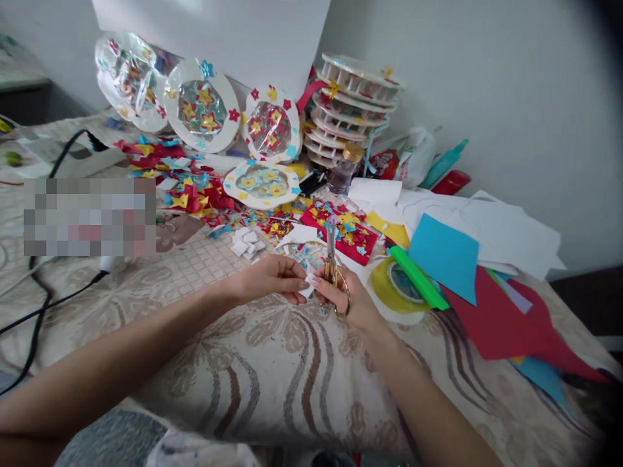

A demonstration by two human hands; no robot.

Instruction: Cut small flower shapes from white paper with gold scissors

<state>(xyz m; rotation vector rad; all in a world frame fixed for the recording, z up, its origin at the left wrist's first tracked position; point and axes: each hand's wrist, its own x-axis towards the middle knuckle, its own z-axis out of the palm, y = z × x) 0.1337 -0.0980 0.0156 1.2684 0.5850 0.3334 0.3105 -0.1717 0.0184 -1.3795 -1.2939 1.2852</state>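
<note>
My left hand (277,280) is closed, its thumb and fingertips pinching a small piece of white paper (307,287). Opposite it, the thumb and finger of my right hand (344,295) touch the same piece. Hooked in that right hand is a pair of gold-handled scissors (331,250), blades pointing up and away from me. Just beyond my hands lie a white paper offcut (299,236) and a heap of small white squares (247,242). A red sheet (364,251) strewn with coloured scraps is behind the scissors.
Round white flower-decorated panels (202,107) lean at the back, beside a stack of white tiered discs (350,110). A jar (346,167) stands before it. Right of my hands are a yellow tape roll (382,285), a green strip (418,279) and coloured sheets (445,256). Black cables (41,305) run left.
</note>
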